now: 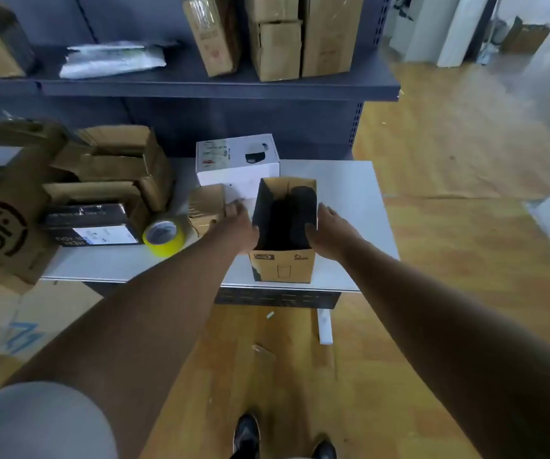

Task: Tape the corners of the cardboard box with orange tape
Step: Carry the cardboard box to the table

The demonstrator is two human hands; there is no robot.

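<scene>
Cardboard box (281,266) stands open on the surface (349,193); your left hand (238,223) and right hand (328,231) flank it, fingers relaxed, gripping nothing. No taping yet: next, reach the tape roll (164,235).

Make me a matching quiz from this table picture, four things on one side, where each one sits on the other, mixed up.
Things:
1. tape roll
2. white box
3. open cardboard box
4. SF box

Places:
A. between the two hands
B. far left of the table
C. behind the open box
D. left of the left hand, near the front edge

Pairs: 1-D, 2-C, 3-A, 4-B
</scene>
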